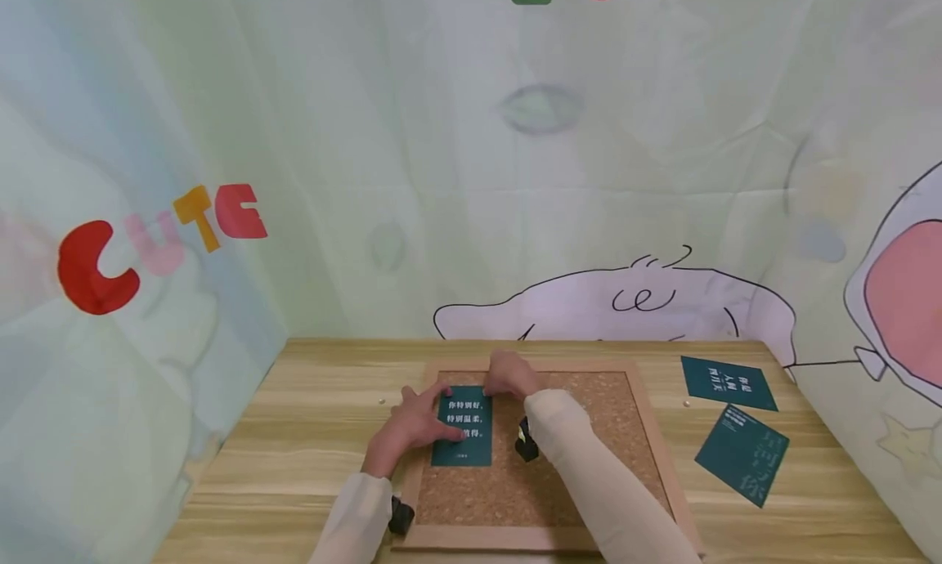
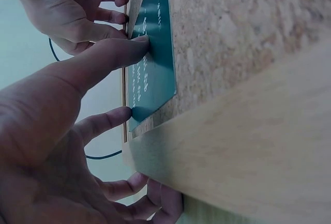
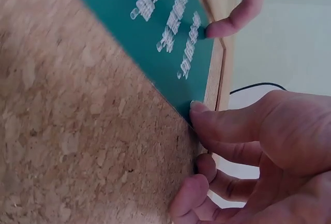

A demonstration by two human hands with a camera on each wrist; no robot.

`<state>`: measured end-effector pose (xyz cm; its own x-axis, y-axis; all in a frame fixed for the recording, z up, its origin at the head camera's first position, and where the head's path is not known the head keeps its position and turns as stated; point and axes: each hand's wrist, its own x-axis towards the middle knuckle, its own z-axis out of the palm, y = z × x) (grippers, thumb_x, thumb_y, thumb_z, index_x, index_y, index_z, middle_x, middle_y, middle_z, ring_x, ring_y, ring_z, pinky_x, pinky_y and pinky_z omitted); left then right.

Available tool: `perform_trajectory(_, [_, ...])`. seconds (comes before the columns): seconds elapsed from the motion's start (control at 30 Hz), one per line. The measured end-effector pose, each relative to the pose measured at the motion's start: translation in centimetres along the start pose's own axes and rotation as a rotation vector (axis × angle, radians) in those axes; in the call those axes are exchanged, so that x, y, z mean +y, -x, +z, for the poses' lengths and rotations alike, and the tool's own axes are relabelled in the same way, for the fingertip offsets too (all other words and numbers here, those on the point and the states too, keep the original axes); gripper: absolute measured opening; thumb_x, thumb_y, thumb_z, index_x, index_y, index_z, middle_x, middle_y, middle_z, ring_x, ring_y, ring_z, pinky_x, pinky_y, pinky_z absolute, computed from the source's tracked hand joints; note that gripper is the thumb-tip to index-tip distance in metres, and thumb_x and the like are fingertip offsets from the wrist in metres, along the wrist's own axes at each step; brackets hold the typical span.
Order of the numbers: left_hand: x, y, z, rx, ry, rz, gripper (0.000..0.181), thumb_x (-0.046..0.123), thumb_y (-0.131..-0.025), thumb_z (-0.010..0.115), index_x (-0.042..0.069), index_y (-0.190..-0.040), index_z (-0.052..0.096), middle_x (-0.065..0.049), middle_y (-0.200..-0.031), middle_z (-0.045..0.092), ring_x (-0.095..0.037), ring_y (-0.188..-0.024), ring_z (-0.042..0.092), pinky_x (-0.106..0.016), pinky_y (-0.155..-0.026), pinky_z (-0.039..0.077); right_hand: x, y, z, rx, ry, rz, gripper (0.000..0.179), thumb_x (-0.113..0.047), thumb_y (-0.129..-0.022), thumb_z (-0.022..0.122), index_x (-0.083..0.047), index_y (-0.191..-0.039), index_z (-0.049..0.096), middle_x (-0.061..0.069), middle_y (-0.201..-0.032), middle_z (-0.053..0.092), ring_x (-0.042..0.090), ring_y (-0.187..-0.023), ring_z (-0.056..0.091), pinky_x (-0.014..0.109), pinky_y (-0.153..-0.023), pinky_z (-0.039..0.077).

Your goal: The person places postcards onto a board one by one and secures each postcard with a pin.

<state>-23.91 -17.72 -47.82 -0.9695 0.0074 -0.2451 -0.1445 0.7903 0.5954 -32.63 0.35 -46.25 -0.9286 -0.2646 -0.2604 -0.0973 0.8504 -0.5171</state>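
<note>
A dark green card [image 1: 471, 454] with white printed characters lies upright on a framed corkboard [image 1: 567, 490], left of its middle. My left hand [image 1: 412, 423] reaches over the board's left side. Its thumb presses on the card's face and its index fingertip touches the upper left corner, both fairly straight; the other fingers rest by the wooden frame [image 2: 227, 146]. At the upper right corner, my right hand [image 1: 513, 373] pinches the card [image 3: 145, 53] between thumb and index finger, with the remaining fingers curled near the cork. The underside of that corner is hidden.
Two more green cards, one tilted [image 1: 728, 382] and one turned diagonally [image 1: 743, 454], lie on the wooden table [image 1: 294, 449] right of the board. A small white piece [image 1: 688, 403] sits beside them, and another small white piece [image 1: 381, 400] lies left of the board. A printed curtain [image 1: 456, 180] hangs behind.
</note>
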Motion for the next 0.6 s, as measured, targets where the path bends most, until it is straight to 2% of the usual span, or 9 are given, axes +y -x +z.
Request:
perform_trajectory(0.1, [-0.1,0.0,0.1,-0.002,0.004,0.005,0.076,0.038,-0.075,0.094,0.025,-0.139,0.057,-0.027,-0.128,0.039,-0.052,-0.111,0.045,-0.067,-0.090,0.048,0.0,0.1,0.1,0.010,0.032,0.006,0.021,-0.012,-0.089,0.080,0.002,-0.102,0.071,0.009,-0.087,0.065,0.026,-0.076,0.059,0.039,-0.073,0.052])
perform_trajectory(0.27, [-0.1,0.0,0.0,0.002,0.009,0.006,0.076,0.038,-0.075,0.094,0.025,-0.139,0.057,-0.028,-0.128,0.039,-0.052,-0.111,0.045,-0.067,-0.090,0.047,0.1,-0.1,0.2,0.028,0.122,-0.019,0.014,-0.015,-0.091,0.078,-0.003,-0.091,0.072,0.006,-0.079,0.062,0.022,-0.071,0.056,0.036,-0.066,0.046])
perform_trajectory(0.43, [0.0,-0.1,0.0,-0.001,-0.001,0.005,0.076,0.039,-0.075,0.094,0.025,-0.139,0.056,-0.028,-0.129,0.039,-0.052,-0.111,0.045,-0.068,-0.090,0.046,1.1,0.1,0.4,0.028,0.056,-0.047,0.015,-0.019,-0.092,0.078,-0.007,-0.087,0.071,0.004,-0.076,0.060,0.020,-0.069,0.055,0.034,-0.063,0.043])
perform_trajectory(0.6, [-0.1,-0.1,0.1,-0.007,-0.006,-0.001,0.076,0.039,-0.074,0.094,0.025,-0.139,0.057,-0.028,-0.130,0.039,-0.052,-0.112,0.045,-0.068,-0.090,0.046,2.7,0.5,0.4,0.025,-0.066,-0.123,0.020,-0.025,-0.093,0.080,-0.009,-0.087,0.069,0.003,-0.077,0.060,0.018,-0.071,0.056,0.031,-0.063,0.042])
